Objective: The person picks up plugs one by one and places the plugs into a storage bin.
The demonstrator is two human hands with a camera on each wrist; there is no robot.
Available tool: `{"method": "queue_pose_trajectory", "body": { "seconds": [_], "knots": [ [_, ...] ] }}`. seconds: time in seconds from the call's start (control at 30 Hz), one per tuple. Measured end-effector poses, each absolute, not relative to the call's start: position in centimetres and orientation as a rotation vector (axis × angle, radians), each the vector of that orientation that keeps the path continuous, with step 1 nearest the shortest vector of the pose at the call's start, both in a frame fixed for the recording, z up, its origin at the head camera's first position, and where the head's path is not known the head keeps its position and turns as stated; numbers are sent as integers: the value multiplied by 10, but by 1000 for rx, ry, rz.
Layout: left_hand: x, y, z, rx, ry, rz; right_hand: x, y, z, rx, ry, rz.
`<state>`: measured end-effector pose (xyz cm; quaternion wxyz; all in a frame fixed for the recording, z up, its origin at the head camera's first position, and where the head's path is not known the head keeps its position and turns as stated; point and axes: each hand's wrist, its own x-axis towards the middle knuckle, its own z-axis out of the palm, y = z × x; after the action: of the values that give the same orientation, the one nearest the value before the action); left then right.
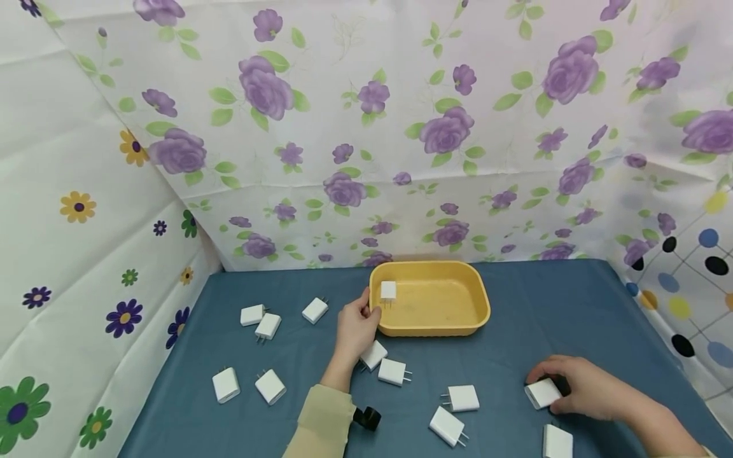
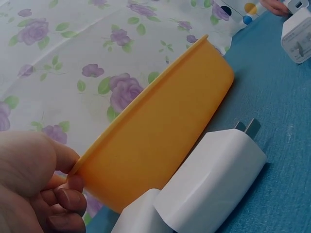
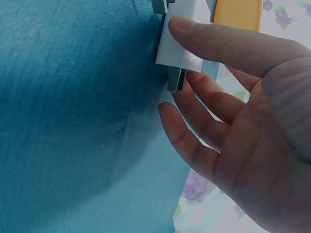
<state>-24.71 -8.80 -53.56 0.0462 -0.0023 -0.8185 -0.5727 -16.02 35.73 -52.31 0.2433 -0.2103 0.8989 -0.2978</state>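
Observation:
A yellow plastic tray stands at the back of the table with one white charger plug inside, near its left end. My left hand pinches the tray's left rim; in the left wrist view the thumb and fingers meet at the rim's corner. At the right of the table, my right hand holds another white charger plug between thumb and fingers. Its metal prongs point toward the palm in the right wrist view, and the lower fingers are loosely bent.
Several white charger plugs lie on the blue tablecloth, including one in front of the tray, one front centre and one at left. Another charger lies just below my right hand. Flowered cloth hangs behind the table.

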Motion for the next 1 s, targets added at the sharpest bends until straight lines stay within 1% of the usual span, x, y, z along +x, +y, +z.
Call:
{"method": "queue_pose_trajectory", "body": {
  "seconds": [0.5, 1.0],
  "knots": [
    [-246, -93, -538, 16, -2503, -1740, -165, 347, -528, -460, 2461, -778],
    [-248, -88, -535, -8, -2499, -1763, -170, 345, -520, -378, 2503, -713]
  ]
}}
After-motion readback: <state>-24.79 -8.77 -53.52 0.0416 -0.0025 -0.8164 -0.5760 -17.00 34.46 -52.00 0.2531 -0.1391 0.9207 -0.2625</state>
